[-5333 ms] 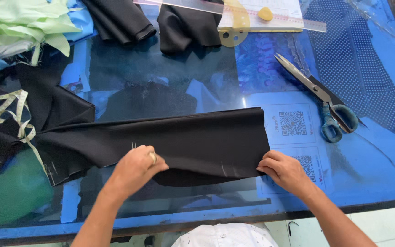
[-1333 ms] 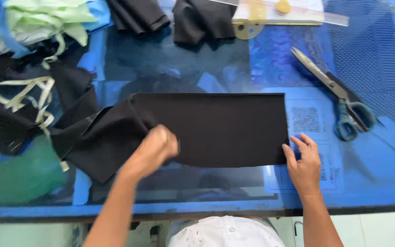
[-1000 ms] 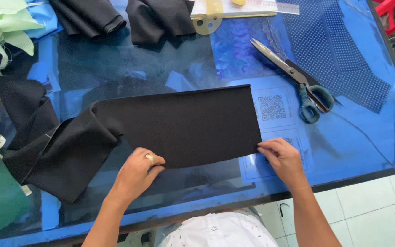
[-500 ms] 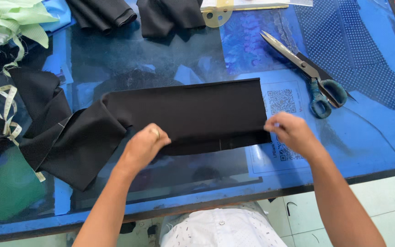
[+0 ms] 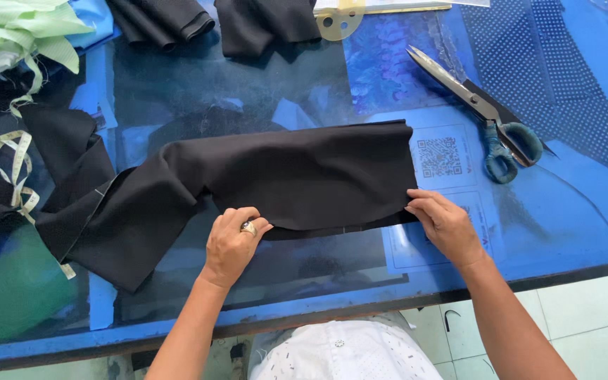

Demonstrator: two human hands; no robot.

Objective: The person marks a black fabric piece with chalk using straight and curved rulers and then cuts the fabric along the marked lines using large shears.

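**Blue glass worktable, black cloth being folded**

Blue glass table (image 5: 585, 232) holds scissors (image 5: 490, 116) at right, tape measure (image 5: 8, 169) at left. Left hand (image 5: 233, 243) and right hand (image 5: 448, 225) pinch the black fabric panel's (image 5: 304, 176) near edge, now folded lower than half a second ago.
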